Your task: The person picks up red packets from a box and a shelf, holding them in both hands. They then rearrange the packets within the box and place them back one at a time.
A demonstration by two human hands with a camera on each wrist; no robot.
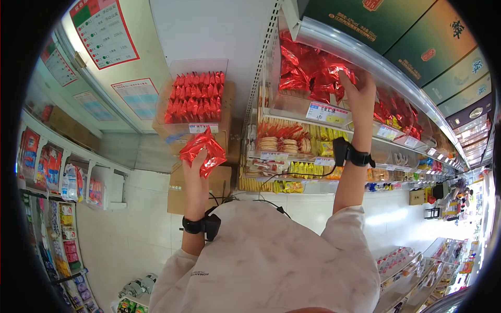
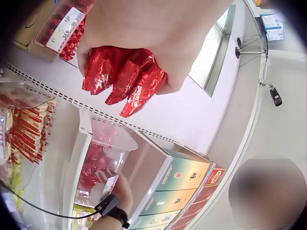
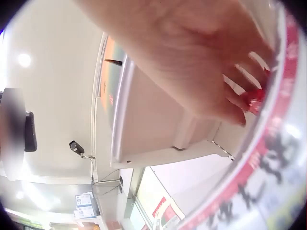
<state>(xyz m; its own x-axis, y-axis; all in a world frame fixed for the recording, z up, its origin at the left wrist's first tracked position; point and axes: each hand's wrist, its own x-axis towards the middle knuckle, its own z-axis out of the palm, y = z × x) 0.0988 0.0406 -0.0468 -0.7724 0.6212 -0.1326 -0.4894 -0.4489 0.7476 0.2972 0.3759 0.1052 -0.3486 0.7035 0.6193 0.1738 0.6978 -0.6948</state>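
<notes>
My left hand (image 1: 197, 175) grips several shiny red packets (image 1: 204, 151); in the left wrist view, these packets (image 2: 125, 76) show side by side under the curled left hand (image 2: 144, 28). My right hand (image 1: 360, 96) reaches into a clear shelf bin (image 1: 292, 103) full of red packets (image 1: 308, 68), its fingers on one near the front. In the right wrist view the right hand (image 3: 192, 57) has bent fingers touching a red packet (image 3: 255, 100), partly hidden behind the bin's front and its price label.
A box of upright red packets (image 1: 194, 99) stands on cardboard boxes (image 1: 200, 188) to the left of the shelf. Lower shelves hold biscuits (image 1: 279, 145) and yellow packets (image 1: 305, 169). Large green boxes (image 1: 360, 21) line the shelf top above my right hand.
</notes>
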